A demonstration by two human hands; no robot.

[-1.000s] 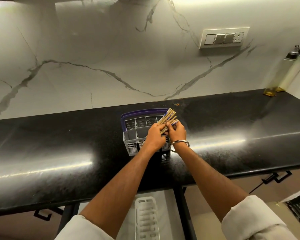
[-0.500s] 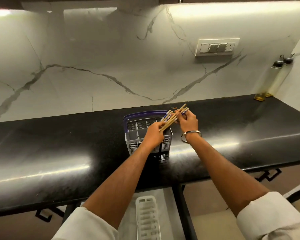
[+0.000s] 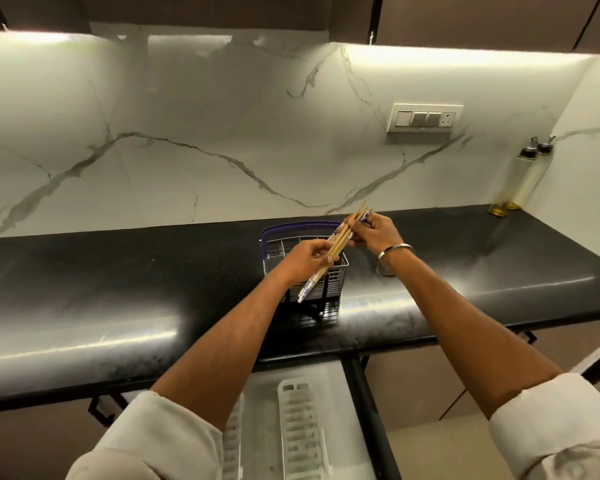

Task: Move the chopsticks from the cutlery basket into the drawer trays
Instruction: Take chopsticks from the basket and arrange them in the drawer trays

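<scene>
Chopsticks (image 3: 340,242) up & out of cutlery basket (image 3: 329,284), held as a slanted bundle above it, mid-tabletop (image 3: 118,289) nr back edge. Left hand (image 3: 300,263) curled round lower part, right hand (image 3: 374,233) pinching upper ends. Drawer tray (image 3: 300,427) open below front edge, well apart. Risk: loose bundle, uneven ends; a stick could slide out on the way down, or fan & catch tabletop's front edge.

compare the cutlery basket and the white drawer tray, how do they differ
The cutlery basket stands on the black counter; the drawer tray lies lower, in the open drawer. The basket is grey mesh with a purple handle; the tray is plain white, long and slotted. Neither visibly holds chopsticks.
</scene>
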